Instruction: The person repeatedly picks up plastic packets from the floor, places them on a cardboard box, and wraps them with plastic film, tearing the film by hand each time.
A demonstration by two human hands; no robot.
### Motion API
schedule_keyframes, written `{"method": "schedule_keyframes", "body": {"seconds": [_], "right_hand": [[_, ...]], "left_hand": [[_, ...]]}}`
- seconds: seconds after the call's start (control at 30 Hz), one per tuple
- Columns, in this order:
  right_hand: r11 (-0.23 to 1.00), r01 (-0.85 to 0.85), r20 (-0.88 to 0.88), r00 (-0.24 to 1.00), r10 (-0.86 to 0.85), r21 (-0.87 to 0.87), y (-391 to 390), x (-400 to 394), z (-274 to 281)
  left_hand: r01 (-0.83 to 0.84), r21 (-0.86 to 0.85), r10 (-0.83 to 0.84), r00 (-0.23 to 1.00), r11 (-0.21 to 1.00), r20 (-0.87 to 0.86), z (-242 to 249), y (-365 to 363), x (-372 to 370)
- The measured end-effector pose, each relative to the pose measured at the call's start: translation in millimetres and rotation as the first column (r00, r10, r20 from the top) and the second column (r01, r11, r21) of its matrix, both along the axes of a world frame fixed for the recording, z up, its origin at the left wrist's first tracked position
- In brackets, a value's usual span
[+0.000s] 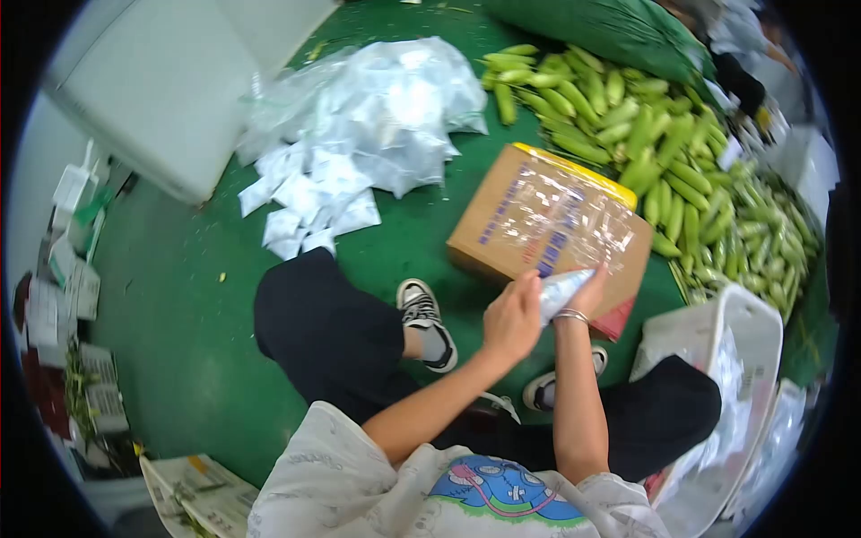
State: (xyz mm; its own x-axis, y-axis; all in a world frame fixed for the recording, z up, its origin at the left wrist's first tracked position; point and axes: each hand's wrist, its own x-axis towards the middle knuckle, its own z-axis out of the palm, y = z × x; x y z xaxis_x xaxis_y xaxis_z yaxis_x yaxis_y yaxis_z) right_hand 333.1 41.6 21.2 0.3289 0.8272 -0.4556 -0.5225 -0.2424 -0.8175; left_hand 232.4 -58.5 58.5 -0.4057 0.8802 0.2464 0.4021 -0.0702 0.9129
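Both of my hands are at the near edge of a taped cardboard box (502, 211), over its top. Between them is a small whitish plastic packet (560, 291). My left hand (514, 316) is closed on the packet's left side. On the right side of it, my right hand (587, 294) is closed too, with a bracelet at the wrist. What lies inside the packet cannot be made out. A yellow item (619, 190) shows along the box's far edge.
Long green vegetables (637, 134) are heaped beyond and right of the box. A pile of clear bags and white packets (395, 108) lies at the upper left. White crates (749, 332) stand at right. Part of another person (740, 31) shows at the upper right.
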Motion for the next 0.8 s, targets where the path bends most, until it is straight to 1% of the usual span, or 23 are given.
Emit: {"method": "schedule_keyframes", "body": {"seconds": [0.03,0.07,0.1,0.13,0.17,0.2,0.23,0.27,0.3,0.33,0.37,0.4,0.43,0.47,0.5,0.53,0.57,0.6,0.63,0.67,0.7,0.77,0.8], "right_hand": [[0.996,-0.080,0.042,0.996,0.079,0.030,-10.2,-8.9,24.2],[0.987,-0.090,0.357,0.933,0.037,0.133,-14.5,-25.9,43.1],[0.965,-0.124,0.626,0.779,-0.050,0.230,-23.3,-44.5,59.3],[0.905,-0.274,0.780,0.619,-0.092,0.324,-38.8,-61.7,79.0],[0.821,-0.434,0.885,0.433,-0.170,0.371,-52.2,-74.2,95.5],[0.817,-0.446,0.888,0.432,-0.160,0.365,-56.9,-81.8,105.3],[0.664,-0.668,0.942,0.225,-0.249,0.335,-59.7,-89.1,113.0],[0.482,-0.844,0.923,0.037,-0.383,0.234,-59.3,-94.1,119.7],[0.474,-0.849,0.923,0.040,-0.383,0.234,-56.7,-96.3,124.7],[0.423,-0.886,0.875,-0.041,-0.482,0.191,-51.1,-95.2,128.3],[0.378,-0.915,0.807,-0.113,-0.580,0.143,-43.0,-93.3,132.4],[0.325,-0.929,0.803,-0.052,-0.594,0.179,-35.3,-87.6,135.7],[0.389,-0.905,0.890,-0.026,-0.456,0.173,-29.8,-75.5,123.6],[0.448,-0.882,0.952,0.005,-0.307,0.149,-25.4,-57.1,110.3],[0.510,-0.828,0.935,0.043,-0.353,0.231,-19.4,-37.2,112.3],[0.570,-0.760,0.913,0.075,-0.401,0.313,-13.2,-14.8,113.9],[0.772,-0.522,0.910,0.375,-0.175,0.363,-3.4,13.2,106.1],[0.830,-0.411,0.896,0.389,-0.215,0.377,11.8,49.0,113.3],[0.906,-0.246,0.902,0.353,-0.248,0.345,23.5,81.7,121.0],[0.911,-0.199,0.897,0.341,-0.282,0.362,29.7,113.7,129.3],[0.912,-0.144,0.888,0.330,-0.322,0.384,31.1,148.4,137.6],[0.934,-0.058,0.850,0.437,-0.295,0.354,29.4,231.0,160.2],[0.938,-0.072,0.864,0.417,-0.282,0.340,22.5,262.2,177.8]], "left_hand": [[-0.134,-0.011,0.134,0.991,0.991,-0.026,19.1,-2.6,1.3],[-0.260,0.159,0.261,0.965,0.952,0.017,19.0,6.0,-8.4],[-0.280,0.161,0.281,0.959,0.946,0.019,12.4,21.6,-20.1],[-0.444,0.067,0.439,0.895,0.893,0.084,0.8,42.6,-36.5],[-0.585,-0.040,0.585,0.800,0.810,0.132,-8.7,61.2,-54.6],[-0.449,-0.108,0.444,0.766,0.887,0.465,-12.0,79.5,-76.5],[-0.294,-0.111,0.275,0.605,0.949,0.747,-16.4,90.5,-93.7],[-0.025,-0.008,0.022,0.582,1.000,0.813,-21.2,95.8,-98.2],[0.242,0.120,-0.227,0.490,0.963,0.842,-22.0,101.9,-98.6],[0.238,0.122,-0.228,0.490,0.964,0.841,-23.8,105.8,-95.6],[0.446,0.078,-0.297,0.448,0.892,0.843,-25.8,108.4,-90.4],[0.633,0.029,-0.352,0.391,0.774,0.850,-26.5,106.7,-83.2],[0.787,-0.019,-0.385,0.322,0.616,0.865,-28.6,100.8,-73.9],[0.901,-0.053,-0.400,0.243,0.431,0.884,-29.0,96.1,-62.2],[0.972,-0.074,-0.403,0.161,0.224,0.901,-26.2,98.6,-51.1],[0.951,-0.175,-0.449,0.277,0.254,0.850,-7.9,104.9,-34.3],[0.919,-0.274,-0.489,0.384,0.284,0.783,18.9,107.9,-15.4],[0.849,-0.276,-0.630,0.522,0.451,0.575,42.3,98.2,5.8],[0.763,-0.214,-0.689,0.645,0.610,0.332,56.3,86.4,30.7],[0.750,-0.086,-0.744,0.662,0.656,0.091,55.2,89.9,58.0],[0.746,0.049,-0.732,0.662,0.664,-0.162,55.6,96.4,85.8],[0.823,0.034,-0.784,0.552,0.567,-0.285,78.2,97.3,132.6],[0.848,0.111,-0.764,0.517,0.518,-0.385,88.5,90.6,148.4]]}}
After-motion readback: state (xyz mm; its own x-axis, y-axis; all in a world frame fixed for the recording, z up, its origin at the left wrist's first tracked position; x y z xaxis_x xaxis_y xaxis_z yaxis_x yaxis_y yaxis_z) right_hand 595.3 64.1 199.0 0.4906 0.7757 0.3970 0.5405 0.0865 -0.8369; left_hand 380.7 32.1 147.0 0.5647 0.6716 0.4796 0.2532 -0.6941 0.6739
